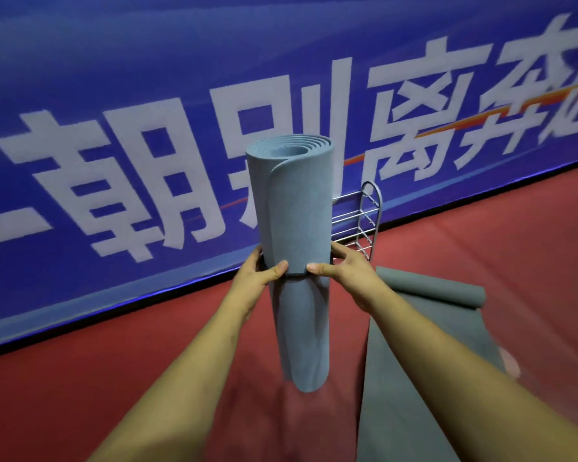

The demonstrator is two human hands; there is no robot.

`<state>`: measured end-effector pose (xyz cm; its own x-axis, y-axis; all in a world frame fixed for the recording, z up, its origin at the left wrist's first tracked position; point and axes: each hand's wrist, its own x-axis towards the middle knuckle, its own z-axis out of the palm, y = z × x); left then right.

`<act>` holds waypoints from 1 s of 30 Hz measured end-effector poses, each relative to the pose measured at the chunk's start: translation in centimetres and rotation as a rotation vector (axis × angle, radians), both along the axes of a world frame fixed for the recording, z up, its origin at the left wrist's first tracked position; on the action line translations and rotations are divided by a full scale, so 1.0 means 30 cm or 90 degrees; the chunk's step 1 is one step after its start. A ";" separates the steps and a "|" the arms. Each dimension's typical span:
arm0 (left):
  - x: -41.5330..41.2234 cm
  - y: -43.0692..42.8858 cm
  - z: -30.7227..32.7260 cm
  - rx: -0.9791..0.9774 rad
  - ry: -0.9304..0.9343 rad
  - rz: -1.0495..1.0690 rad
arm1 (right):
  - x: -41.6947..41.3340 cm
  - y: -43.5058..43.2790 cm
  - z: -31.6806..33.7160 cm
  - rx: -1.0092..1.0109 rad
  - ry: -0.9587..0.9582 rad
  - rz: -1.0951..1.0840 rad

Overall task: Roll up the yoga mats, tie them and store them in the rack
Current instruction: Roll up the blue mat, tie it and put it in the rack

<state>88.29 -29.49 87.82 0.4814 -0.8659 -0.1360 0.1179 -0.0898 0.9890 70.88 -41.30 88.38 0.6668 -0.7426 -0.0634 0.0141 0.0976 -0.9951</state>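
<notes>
1. Between the person's two hands, held up off the red floor [181, 378], a rolled blue-grey mat [294, 208] stands nearly upright, its long axis vertical with a slight lean and its spiral end uppermost.
2. A dark strap [296, 274] circles the roll at about mid-height, exactly where both hands meet it.
3. On the roll's left side, the left hand [259, 273] wraps round it, thumb across the front on the strap and fingers curled behind; it is closed on the mat.
4. On the opposite side, the right hand [342, 270] mirrors this, thumb pressed to the strap in front, fingers reaching behind; it too grips the mat.
5. Directly behind the roll and a little to its right stands a metal wire rack [364, 221] against the blue banner [114, 95]. The rack lies forward of both hands, with the right hand nearer to it.
6. Judging from this, the tie looks close to done or done, and the coming move is likely a forward carry, tipping the long axis to suit the rack's rails.
7. To the right on the floor lies a grey mat [424, 328], only partly rolled at its far end, still to be handled.
</notes>
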 end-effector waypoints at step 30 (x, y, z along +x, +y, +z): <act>0.660 -1.989 0.041 0.004 -0.087 -0.170 | 0.550 -1.850 0.048 -0.033 0.051 -0.118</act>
